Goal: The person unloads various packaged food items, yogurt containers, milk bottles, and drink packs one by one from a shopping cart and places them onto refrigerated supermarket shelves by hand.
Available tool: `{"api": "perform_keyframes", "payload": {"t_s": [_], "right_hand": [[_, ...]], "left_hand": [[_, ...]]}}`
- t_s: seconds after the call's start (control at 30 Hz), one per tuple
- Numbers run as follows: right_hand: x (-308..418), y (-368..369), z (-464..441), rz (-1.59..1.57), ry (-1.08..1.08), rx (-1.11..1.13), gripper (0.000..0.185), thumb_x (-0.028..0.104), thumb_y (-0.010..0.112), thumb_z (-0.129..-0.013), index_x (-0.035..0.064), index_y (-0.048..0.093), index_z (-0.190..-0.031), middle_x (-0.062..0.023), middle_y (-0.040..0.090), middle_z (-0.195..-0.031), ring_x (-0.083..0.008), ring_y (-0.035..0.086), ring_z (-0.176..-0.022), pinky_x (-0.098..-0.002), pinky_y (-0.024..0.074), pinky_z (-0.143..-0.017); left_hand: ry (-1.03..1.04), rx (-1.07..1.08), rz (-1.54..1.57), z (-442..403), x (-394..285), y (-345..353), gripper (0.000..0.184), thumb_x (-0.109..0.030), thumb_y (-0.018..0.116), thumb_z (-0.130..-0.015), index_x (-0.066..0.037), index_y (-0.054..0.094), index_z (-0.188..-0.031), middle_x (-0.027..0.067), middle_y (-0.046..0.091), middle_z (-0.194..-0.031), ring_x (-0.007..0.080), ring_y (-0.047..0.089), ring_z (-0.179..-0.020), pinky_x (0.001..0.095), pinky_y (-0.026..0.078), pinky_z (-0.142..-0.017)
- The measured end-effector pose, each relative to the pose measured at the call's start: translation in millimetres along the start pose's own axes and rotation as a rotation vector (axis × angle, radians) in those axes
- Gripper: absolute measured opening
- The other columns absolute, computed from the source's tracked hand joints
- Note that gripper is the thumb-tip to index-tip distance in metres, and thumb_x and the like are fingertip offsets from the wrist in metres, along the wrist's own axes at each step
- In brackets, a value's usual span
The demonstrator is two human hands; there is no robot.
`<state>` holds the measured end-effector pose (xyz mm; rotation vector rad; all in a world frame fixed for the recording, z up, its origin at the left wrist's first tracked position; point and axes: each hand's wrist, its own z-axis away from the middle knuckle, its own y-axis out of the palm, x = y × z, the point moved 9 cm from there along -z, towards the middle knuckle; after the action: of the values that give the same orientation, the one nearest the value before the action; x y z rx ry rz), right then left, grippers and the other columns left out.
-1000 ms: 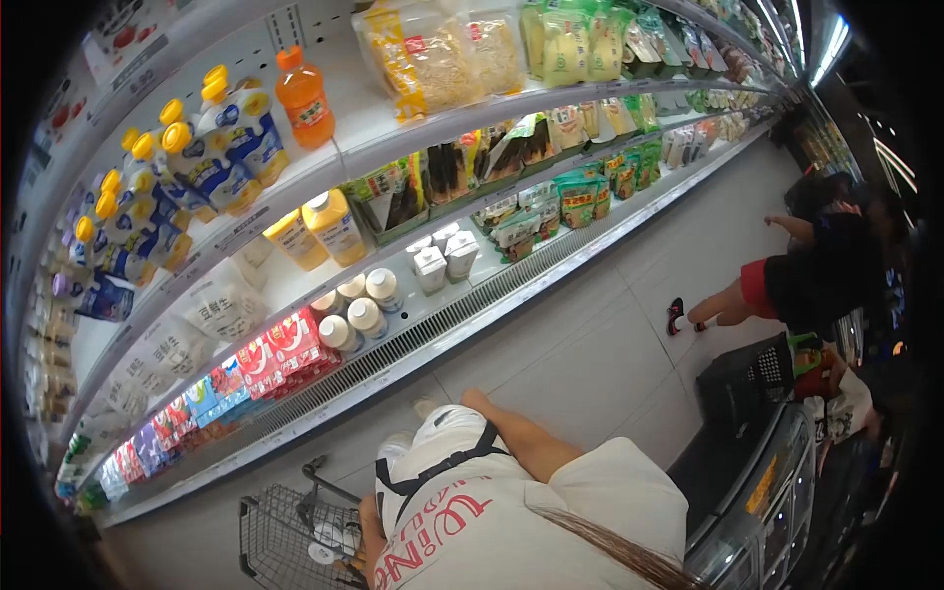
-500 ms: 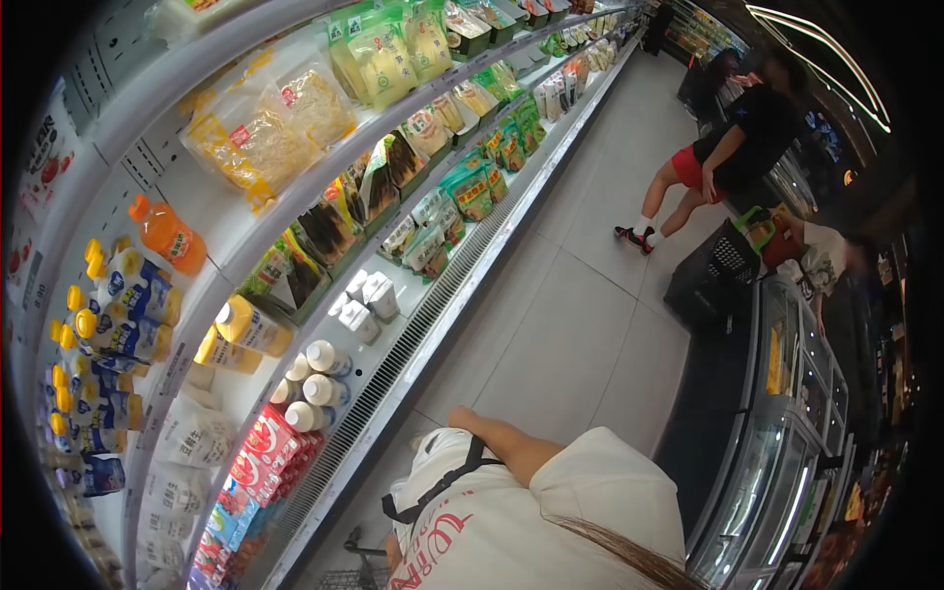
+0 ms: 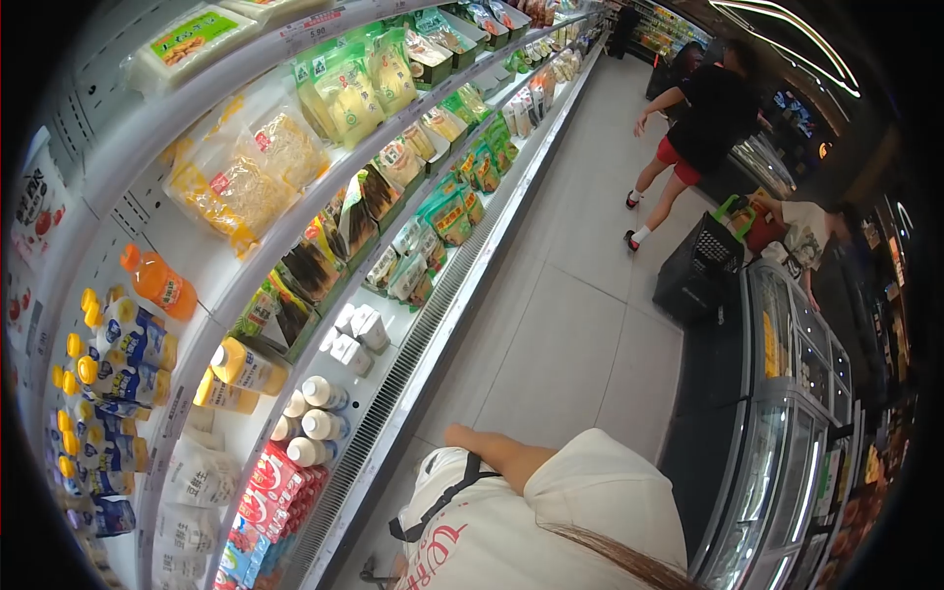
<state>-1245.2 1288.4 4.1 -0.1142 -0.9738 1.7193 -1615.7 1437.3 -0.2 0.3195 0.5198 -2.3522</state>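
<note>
My right arm (image 3: 506, 458) reaches out of a white sleeve, and its far end shows as a rounded patch of skin beside the black strap (image 3: 447, 500) across my white shirt (image 3: 600, 501). No fingers can be made out there, nor anything held. Of my left hand (image 3: 399, 564) only a sliver of skin shows at the bottom edge, by the dark cart handle (image 3: 372, 572); its fingers are hidden.
A chilled shelf on the left holds an orange bottle (image 3: 159, 282), yellow-capped bottles (image 3: 133, 329), white-capped bottles (image 3: 324, 393) and noodle packs (image 3: 246, 177). A person in red shorts (image 3: 678, 162) stands up the aisle, near a black basket (image 3: 700, 265). Glass freezers (image 3: 777, 472) line the right.
The view has swung right along the aisle. The wire cart has slid almost out of the bottom edge. The person in red shorts has stepped farther off and turned.
</note>
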Motion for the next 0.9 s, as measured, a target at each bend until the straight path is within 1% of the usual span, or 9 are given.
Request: {"api": "perform_keyframes", "payload": {"t_s": [0.3,0.4,0.47,0.53,0.6,0.67,0.77,0.87,0.9], "right_hand": [[-15.9,23.2,-27.9,0.133,-0.163,0.001,0.024,0.022,0.06,-0.078,0.0051,0.072,-0.087,-0.0191,0.068,-0.098,-0.0365,0.066,-0.092,-0.0478,0.0533,-0.077],[-4.9,30.0,-26.9,0.245,-0.35,0.166,0.025,0.026,0.061,-0.078,0.0065,0.072,-0.088,-0.0185,0.068,-0.097,-0.0358,0.066,-0.091,-0.0474,0.0532,-0.074],[4.8,24.9,-22.9,0.342,-0.411,0.299,0.026,0.029,0.061,-0.078,0.0072,0.072,-0.089,-0.0192,0.068,-0.096,-0.0362,0.066,-0.091,-0.0468,0.0527,-0.075],[7.7,31.6,-31.6,0.403,-0.434,0.362,0.028,0.029,0.061,-0.079,0.0066,0.072,-0.089,-0.0202,0.068,-0.097,-0.0367,0.065,-0.091,-0.047,0.0522,-0.076],[6.7,42.6,-40.1,0.44,-0.441,0.4,0.029,0.03,0.061,-0.079,0.0061,0.071,-0.09,-0.0213,0.067,-0.097,-0.0372,0.065,-0.092,-0.0471,0.0518,-0.077],[5.5,49.4,-47.5,0.493,-0.45,0.435,0.03,0.031,0.06,-0.079,0.0056,0.071,-0.091,-0.0223,0.067,-0.097,-0.0378,0.065,-0.092,-0.0473,0.0513,-0.078],[7.1,67.3,-67.4,0.587,-0.502,0.497,0.032,0.032,0.06,-0.08,0.0048,0.071,-0.093,-0.0238,0.066,-0.097,-0.0386,0.064,-0.092,-0.0475,0.0507,-0.079],[21.5,88.0,-92.6,0.704,-0.604,0.56,0.034,0.033,0.06,-0.081,0.004,0.07,-0.094,-0.0253,0.065,-0.097,-0.0394,0.064,-0.093,-0.0477,0.05,-0.08],[29.9,97.2,-103.6,0.74,-0.657,0.583,0.035,0.034,0.06,-0.081,0.0037,0.07,-0.095,-0.0258,0.065,-0.097,-0.0396,0.064,-0.093,-0.0478,0.0498,-0.081]], "left_hand": [[0.038,-0.042,0.071,0.5,21.1,-13.5,0.022,-0.026,0.058,-0.086,-0.008,0.054,-0.074,0.0018,0.048,-0.056,0.0146,0.045,-0.047,0.0336,0.033,-0.045],[0.143,-0.184,-0.015,9.9,67.5,-31.6,0.023,-0.026,0.058,-0.087,-0.008,0.054,-0.073,0.0017,0.047,-0.055,0.0145,0.044,-0.046,0.0338,0.032,-0.045],[0.117,-0.304,0.196,15.7,101.4,-37.7,0.024,-0.026,0.058,-0.087,-0.008,0.054,-0.072,0.0016,0.047,-0.054,0.0144,0.044,-0.045,0.034,0.032,-0.044],[0.057,-0.377,0.988,27.8,120.5,-27.9,0.016,-0.015,0.061,-0.083,-0.006,0.053,-0.073,0.0028,0.048,-0.056,0.0132,0.043,-0.045,0.0316,0.031,-0.041],[0.17,-0.626,0.941,64.7,114.3,-46.1,0.008,-0.006,0.061,-0.079,-0.005,0.054,-0.076,0.002,0.046,-0.055,0.0134,0.042,-0.043,0.0305,0.03,-0.038],[0.184,-0.846,0.752,106.6,111.0,-64.6,0.005,-0.002,0.058,-0.077,-0.003,0.055,-0.08,0.0062,0.051,-0.066,0.0195,0.051,-0.054,0.0335,0.041,-0.048],[0.144,-1.257,0.075,185.4,100.3,-89.2,0.01,-0.003,0.058,-0.076,-0.004,0.057,-0.086,0.0119,0.055,-0.088,0.0278,0.057,-0.084,0.0399,0.046,-0.072],[-0.175,-1.407,-0.088,265.8,88.9,-96.6,0.022,-0.012,0.062,-0.078,-0.006,0.058,-0.099,0.0149,0.052,-0.109,0.0339,0.045,-0.111,0.0478,0.037,-0.091],[-0.289,-1.422,-0.049,273.2,100.9,-94.5,0.026,-0.016,0.063,-0.079,-0.007,0.058,-0.103,0.015,0.051,-0.111,0.0343,0.044,-0.112,0.0494,0.036,-0.092]]}}
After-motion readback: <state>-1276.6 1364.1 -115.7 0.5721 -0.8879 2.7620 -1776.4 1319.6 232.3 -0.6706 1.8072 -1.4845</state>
